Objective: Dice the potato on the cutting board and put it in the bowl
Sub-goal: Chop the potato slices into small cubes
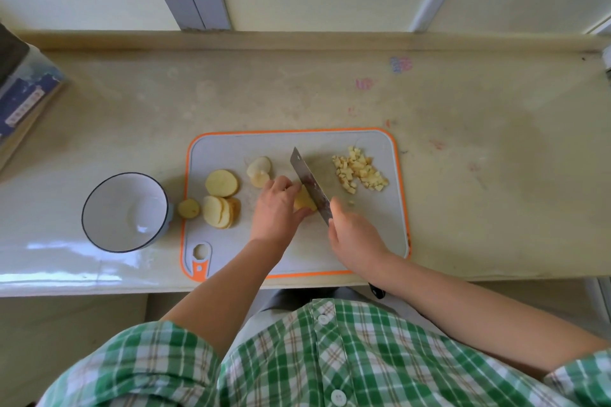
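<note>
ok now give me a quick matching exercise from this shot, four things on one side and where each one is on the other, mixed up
Things
1. bowl
2. diced potato
3. knife
4. stacked slices

Places
A. gripped by the right hand
B. far right part of the cutting board
C. on the counter, left of the cutting board
D. left part of the cutting board, on the bowl's side

Pairs: 1-C, 2-B, 3-A, 4-D
</note>
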Demonstrator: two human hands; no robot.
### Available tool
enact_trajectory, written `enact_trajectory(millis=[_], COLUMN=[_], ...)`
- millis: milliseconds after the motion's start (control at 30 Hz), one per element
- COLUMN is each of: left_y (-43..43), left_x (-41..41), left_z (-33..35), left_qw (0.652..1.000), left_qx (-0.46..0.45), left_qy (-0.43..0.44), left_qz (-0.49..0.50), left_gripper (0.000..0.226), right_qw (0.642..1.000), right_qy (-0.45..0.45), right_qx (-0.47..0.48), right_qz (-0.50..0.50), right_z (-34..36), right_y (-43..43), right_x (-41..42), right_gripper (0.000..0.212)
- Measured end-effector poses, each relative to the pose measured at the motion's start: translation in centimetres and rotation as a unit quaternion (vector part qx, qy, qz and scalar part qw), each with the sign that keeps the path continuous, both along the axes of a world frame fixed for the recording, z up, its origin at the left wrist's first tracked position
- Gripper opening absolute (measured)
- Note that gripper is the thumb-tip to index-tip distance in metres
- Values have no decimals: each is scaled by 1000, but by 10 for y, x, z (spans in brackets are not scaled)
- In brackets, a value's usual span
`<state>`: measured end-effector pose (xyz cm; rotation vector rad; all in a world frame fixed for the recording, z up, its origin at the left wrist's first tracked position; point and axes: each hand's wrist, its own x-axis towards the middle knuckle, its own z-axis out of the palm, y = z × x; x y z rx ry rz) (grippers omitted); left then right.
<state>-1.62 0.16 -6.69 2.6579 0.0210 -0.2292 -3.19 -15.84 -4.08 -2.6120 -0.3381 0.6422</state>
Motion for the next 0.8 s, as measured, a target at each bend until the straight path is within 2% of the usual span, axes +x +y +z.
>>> enact_trajectory(millis=[233,433,600,667,767,800], left_y=[0,3,4,3,3,3], left_x=[-4,-9,-9,-9,-8,-7], left_z=[2,6,7,7,6,6], left_qw=[1000,1000,1000,1000,1000,1000], left_qx=[5,0,9,9,7,7], left_qy=[-8,-8,14,16,12,11], left_qz=[-8,7,14,15,17,18], left_gripper=[44,55,49,46,41,40], right_qw=[999,999,999,999,999,999], right_qy=[-13,-25,-21,-15,-8,-8], right_qx=[35,47,27,22,16,13], right_qz=[-11,2,37,44,48,47], right_z=[2,18,27,29,30,30], right_y=[-9,-14,-7,-5,-3,-3], right_x=[9,18,17,15,12,11], right_gripper=[26,4,4,11,2,8])
